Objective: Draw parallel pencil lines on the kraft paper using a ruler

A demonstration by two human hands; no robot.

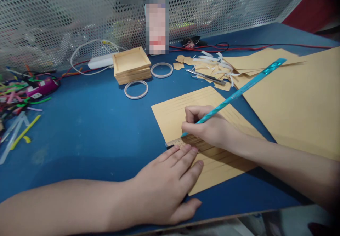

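My right hand [212,128] is closed around a long teal pen [233,98], its tip down at the edge of a clear ruler [177,143]. The ruler lies across a tan sheet of paper [172,110] that bears several dark pencil-like lines. My left hand [172,179] is flat with fingers stretched out, the fingertips pressing on the ruler and paper. Its thumb rests lower, near the table's front edge. Part of the ruler is hidden under my hands.
Larger tan sheets [300,98] lie to the right. Behind are paper scraps [209,68], a craft knife [205,76], two tape rolls [136,89] and stacked small boxes [132,66]. Colourful strips [16,98] and a purple item [42,88] sit at left. A perforated metal screen [79,20] stands at the back.
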